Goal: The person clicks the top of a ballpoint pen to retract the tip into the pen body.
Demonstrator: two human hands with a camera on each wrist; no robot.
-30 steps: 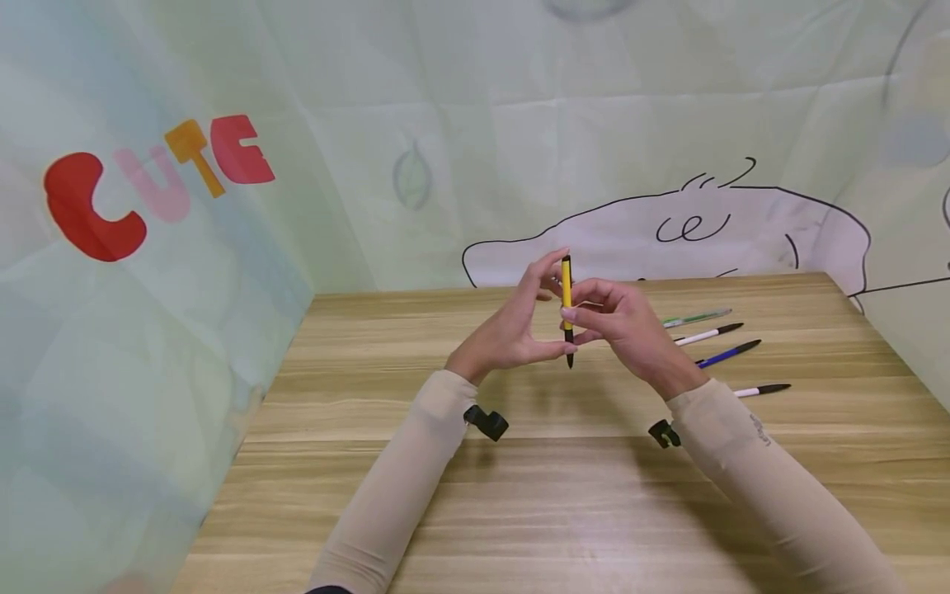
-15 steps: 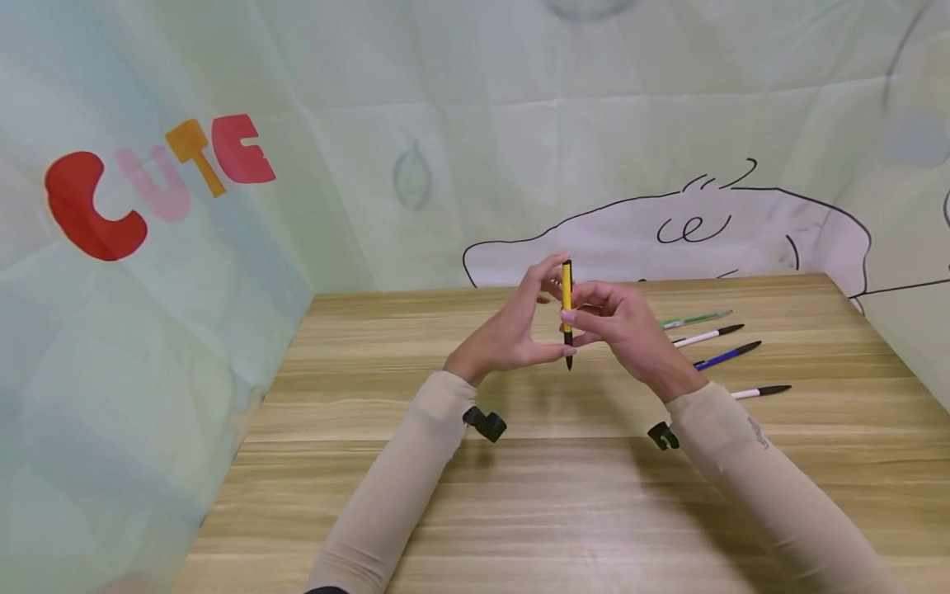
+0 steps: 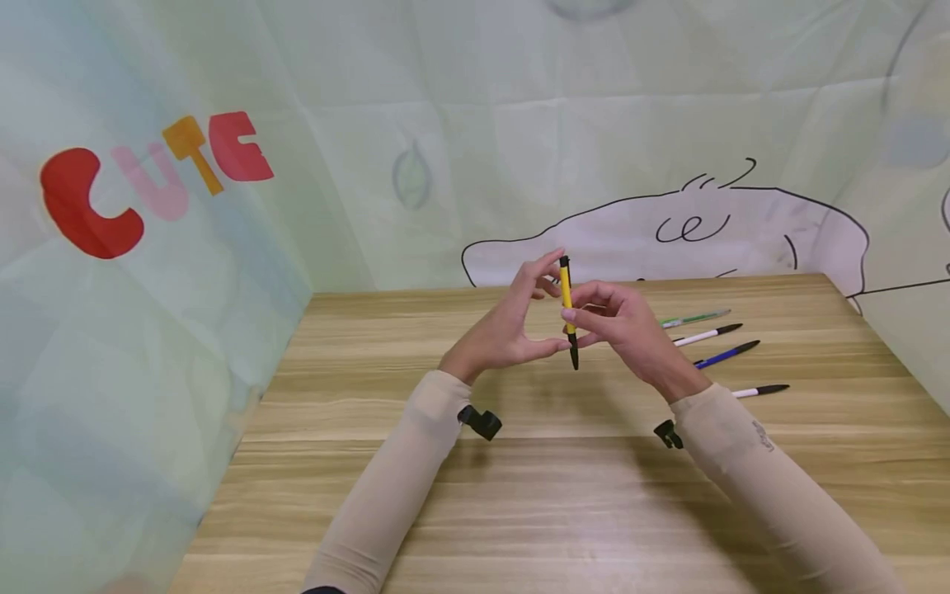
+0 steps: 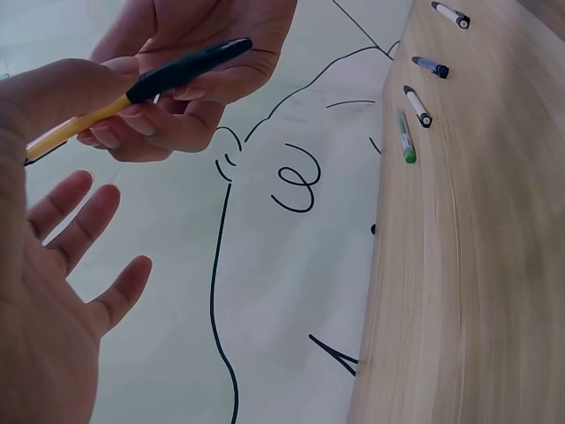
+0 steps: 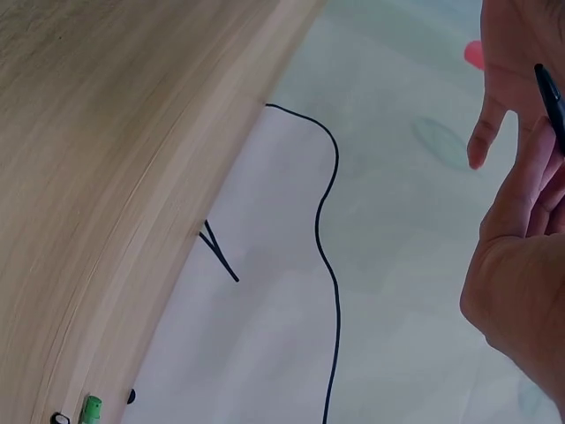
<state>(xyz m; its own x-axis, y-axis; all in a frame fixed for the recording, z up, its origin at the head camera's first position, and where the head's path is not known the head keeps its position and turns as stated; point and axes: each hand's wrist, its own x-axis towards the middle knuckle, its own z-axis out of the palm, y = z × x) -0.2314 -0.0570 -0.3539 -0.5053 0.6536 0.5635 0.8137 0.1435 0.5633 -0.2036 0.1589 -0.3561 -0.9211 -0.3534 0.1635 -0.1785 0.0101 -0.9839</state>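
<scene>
A yellow ballpoint pen (image 3: 566, 285) with black ends is held up over the table, slightly tilted, black tip downward. My right hand (image 3: 629, 328) pinches it around its lower middle between thumb and fingers. At its left side is my left hand (image 3: 505, 330), index finger extended near the pen's top and thumb at its lower black part; the other fingers are spread. In the left wrist view the left thumb (image 4: 71, 93) overlaps the pen (image 4: 190, 71). Only the black end (image 5: 551, 102) shows in the right wrist view.
Right of the hands, a green pen (image 3: 698, 318), a white pen (image 3: 708, 335), a blue pen (image 3: 729, 355) and another white pen (image 3: 760, 391) lie on the wooden table (image 3: 549, 511). A printed cloth (image 3: 445, 148) hangs behind and on the left.
The yellow pen has tilted, its top leaning left and its tip swinging right. My left hand has shifted slightly left; the right hand keeps its grip almost in place.
</scene>
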